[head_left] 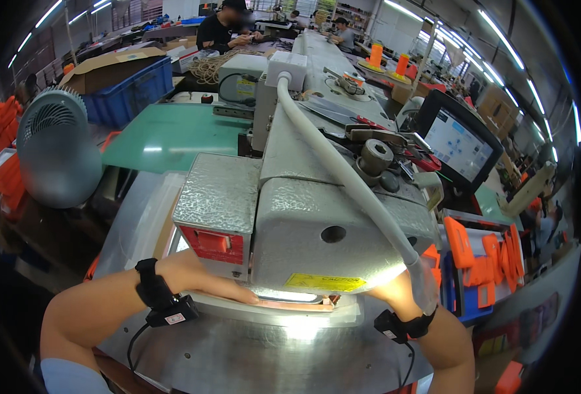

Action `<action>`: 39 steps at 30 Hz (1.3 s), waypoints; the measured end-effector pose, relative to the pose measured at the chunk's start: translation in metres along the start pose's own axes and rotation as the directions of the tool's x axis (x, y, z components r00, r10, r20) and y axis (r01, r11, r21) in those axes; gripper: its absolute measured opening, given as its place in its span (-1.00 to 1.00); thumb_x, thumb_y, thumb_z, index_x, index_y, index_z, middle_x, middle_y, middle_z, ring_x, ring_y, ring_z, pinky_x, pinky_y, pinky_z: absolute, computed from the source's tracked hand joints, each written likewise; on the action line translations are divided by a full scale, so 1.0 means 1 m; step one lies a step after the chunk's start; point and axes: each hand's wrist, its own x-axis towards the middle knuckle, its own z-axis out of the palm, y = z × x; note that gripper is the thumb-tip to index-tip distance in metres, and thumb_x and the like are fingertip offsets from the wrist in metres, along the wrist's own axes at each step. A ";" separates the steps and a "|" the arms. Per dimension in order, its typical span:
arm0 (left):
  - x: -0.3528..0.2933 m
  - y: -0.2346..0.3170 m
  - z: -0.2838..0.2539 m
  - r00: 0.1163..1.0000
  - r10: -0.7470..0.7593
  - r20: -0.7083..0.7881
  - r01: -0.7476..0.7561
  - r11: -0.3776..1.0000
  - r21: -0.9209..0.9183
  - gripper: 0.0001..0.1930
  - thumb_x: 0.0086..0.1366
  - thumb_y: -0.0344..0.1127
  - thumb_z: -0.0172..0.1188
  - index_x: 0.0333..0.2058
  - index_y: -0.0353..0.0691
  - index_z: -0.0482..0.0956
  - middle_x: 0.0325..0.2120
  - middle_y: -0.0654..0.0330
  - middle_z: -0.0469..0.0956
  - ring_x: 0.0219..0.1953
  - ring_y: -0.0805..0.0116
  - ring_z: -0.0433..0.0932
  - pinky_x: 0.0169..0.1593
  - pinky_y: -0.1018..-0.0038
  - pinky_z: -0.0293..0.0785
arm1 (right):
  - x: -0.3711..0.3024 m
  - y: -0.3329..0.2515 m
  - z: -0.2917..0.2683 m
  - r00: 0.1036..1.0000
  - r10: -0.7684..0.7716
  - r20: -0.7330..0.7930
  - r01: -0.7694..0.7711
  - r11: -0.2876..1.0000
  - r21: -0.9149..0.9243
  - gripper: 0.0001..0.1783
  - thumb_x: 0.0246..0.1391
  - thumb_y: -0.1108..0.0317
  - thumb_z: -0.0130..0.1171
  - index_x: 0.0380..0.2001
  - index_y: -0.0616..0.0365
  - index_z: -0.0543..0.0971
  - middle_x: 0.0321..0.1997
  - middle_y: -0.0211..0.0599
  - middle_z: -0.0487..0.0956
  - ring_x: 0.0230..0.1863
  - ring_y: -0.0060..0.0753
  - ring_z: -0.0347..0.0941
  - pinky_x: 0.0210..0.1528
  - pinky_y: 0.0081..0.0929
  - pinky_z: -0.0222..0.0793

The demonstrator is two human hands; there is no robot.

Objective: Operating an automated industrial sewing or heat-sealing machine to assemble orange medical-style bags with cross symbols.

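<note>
Both my arms reach in under the grey head of a large industrial sewing machine (317,226). My left hand (202,279) lies at the left of the lit gap, below a grey box with a red switch panel (215,244). One digit stretches right along a thin copper-coloured strip (297,306) at the front of the gap; the other fingers are hidden behind the machine. My right hand (395,292) goes in at the right end, its fingers covered by the machine head and a pale hose (343,167). Whether either hand grips anything does not show.
A steel bed (251,354) spreads out in front of me. Left are a fan (57,144), a blue crate (129,92) and a green tabletop (179,134). On the right stand a screen (458,144) and a bin of orange pieces (481,262). Scissors and tools lie on the machine; people sit farther back.
</note>
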 end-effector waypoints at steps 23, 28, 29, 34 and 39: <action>0.052 -0.027 0.031 0.947 -0.083 0.311 0.010 0.973 0.229 -0.11 0.17 0.29 0.26 0.29 -0.22 0.28 0.29 0.05 0.31 0.32 0.15 0.25 0.36 0.37 0.12 | 0.011 0.027 -0.017 0.991 -0.123 0.045 0.127 0.821 -0.556 -0.61 0.10 0.11 0.26 -0.10 0.14 0.64 -0.17 -0.24 0.63 0.21 -0.26 0.29 0.30 -0.41 0.17; 0.051 -0.014 0.033 0.956 0.022 0.292 -0.119 0.941 0.318 -0.10 0.16 0.26 0.27 0.29 -0.27 0.27 0.29 -0.01 0.30 0.32 0.13 0.25 0.34 0.35 0.15 | 0.018 0.062 -0.031 0.882 -0.445 0.157 0.447 0.679 -0.583 0.02 -0.07 -0.07 0.41 0.35 0.17 0.19 0.25 -0.14 0.41 0.36 -0.12 0.16 0.38 -0.31 0.08; 0.050 -0.012 0.033 0.961 0.022 0.277 -0.116 0.938 0.328 -0.11 0.16 0.25 0.28 0.29 -0.27 0.28 0.29 -0.03 0.30 0.32 0.12 0.26 0.33 0.35 0.16 | 0.019 0.059 -0.032 0.854 -0.480 0.200 0.465 0.533 -0.707 0.12 -0.11 -0.10 0.43 0.39 0.17 0.11 0.30 -0.09 0.36 0.38 -0.08 0.15 0.39 -0.28 0.05; 0.043 -0.020 0.041 0.948 0.201 0.247 -0.297 0.837 0.459 0.00 0.12 0.29 0.27 0.33 -0.30 0.16 0.30 -0.17 0.23 0.35 -0.07 0.18 0.37 0.23 0.08 | 0.020 0.043 -0.036 0.809 -0.472 0.351 0.583 0.565 -0.583 0.17 -0.18 -0.19 0.43 0.37 0.24 0.14 0.42 0.13 0.19 0.42 0.12 0.12 0.41 -0.07 0.06; -0.023 -0.050 0.089 0.920 0.385 0.075 -0.261 0.461 0.848 0.03 0.15 0.36 0.15 0.36 -0.30 0.06 0.38 -0.20 0.00 0.44 -0.21 -0.09 0.35 -0.31 -0.33 | -0.045 0.074 0.010 0.948 -0.254 0.193 0.309 0.579 -0.755 0.03 -0.05 -0.12 0.36 0.29 0.40 0.23 0.35 0.24 0.21 0.32 0.15 0.23 0.34 -0.04 0.16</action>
